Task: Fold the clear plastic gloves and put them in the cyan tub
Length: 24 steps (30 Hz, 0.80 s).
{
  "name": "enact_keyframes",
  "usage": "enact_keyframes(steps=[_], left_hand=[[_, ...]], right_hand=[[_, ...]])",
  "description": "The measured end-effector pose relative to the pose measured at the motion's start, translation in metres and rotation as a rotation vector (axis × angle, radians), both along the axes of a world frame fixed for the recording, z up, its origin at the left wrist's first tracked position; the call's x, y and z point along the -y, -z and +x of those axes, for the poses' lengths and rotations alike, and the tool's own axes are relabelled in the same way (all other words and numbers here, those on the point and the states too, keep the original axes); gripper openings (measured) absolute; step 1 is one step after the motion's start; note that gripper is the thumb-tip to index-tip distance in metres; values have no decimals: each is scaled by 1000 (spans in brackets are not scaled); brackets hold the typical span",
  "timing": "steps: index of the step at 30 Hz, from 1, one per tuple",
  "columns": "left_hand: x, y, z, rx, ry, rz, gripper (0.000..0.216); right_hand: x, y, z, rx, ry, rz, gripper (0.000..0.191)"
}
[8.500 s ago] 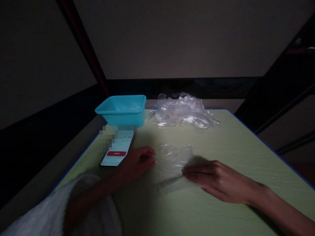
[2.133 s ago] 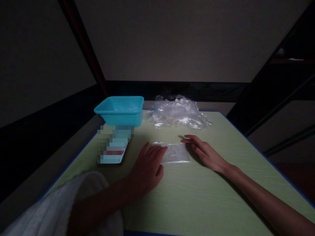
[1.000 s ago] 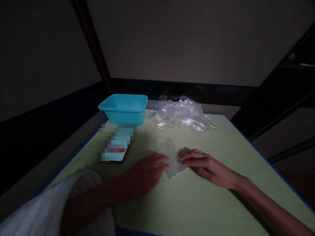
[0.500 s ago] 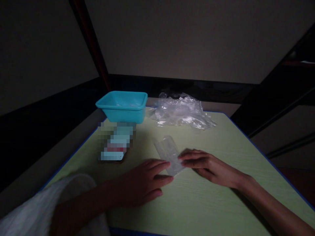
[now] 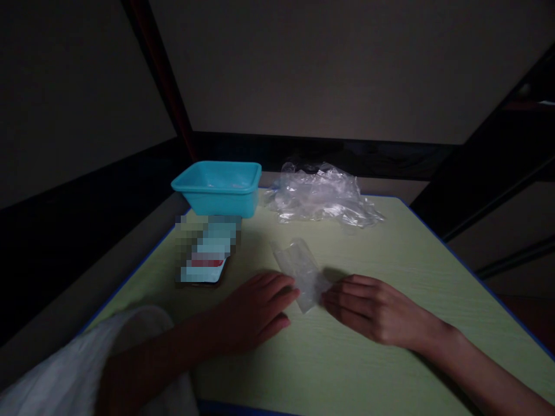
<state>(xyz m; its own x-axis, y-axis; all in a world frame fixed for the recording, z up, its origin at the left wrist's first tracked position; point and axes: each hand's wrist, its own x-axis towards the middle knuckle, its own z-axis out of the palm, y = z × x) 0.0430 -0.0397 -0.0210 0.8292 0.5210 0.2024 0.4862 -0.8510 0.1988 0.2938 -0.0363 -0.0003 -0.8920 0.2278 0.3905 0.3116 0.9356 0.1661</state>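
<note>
Clear plastic (image 5: 306, 276), layers hard to distinguish

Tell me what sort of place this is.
Most likely a dimly lit indoor room, perhaps in a home: a plain wall rises behind a blue-edged table, and a turquoise basin stands on it.
</note>
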Motion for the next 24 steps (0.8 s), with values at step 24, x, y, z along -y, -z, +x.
enact_keyframes(steps=[24], left_hand=[[1, 11, 5, 138, -129, 91, 41]], right_hand=[[20, 10, -29, -179, 145, 89, 26]])
